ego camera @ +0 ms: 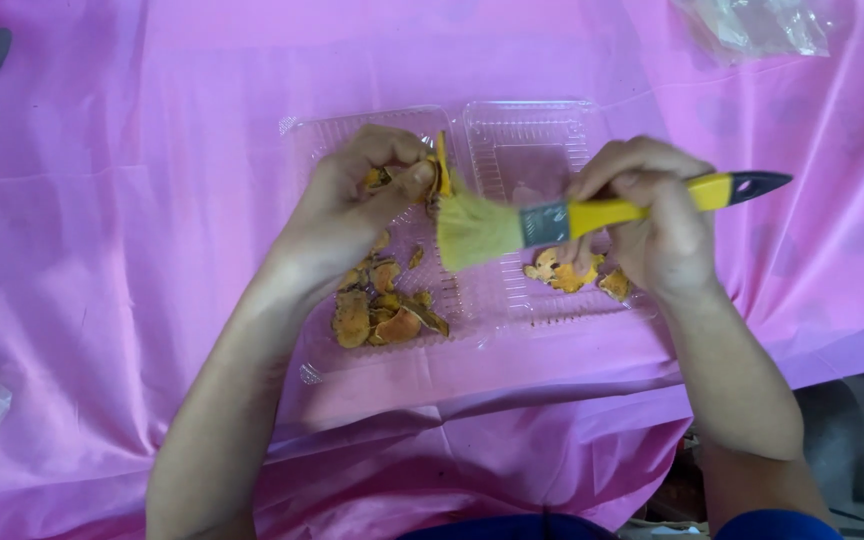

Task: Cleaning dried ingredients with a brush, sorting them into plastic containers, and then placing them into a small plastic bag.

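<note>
Pink cloth (152,200) carries one clear hinged tray (527,140) where the left hand (357,205) pinches one thin orange slice (442,172) and the right hand (652,215) grips one yellow-handled brush (592,217).

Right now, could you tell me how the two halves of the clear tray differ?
The left half holds a bigger pile of orange slices; the right half holds only a few. The left hand with one slice is over the left half; the right hand with the brush is over the right. Both are clear ribbed plastic.
</note>
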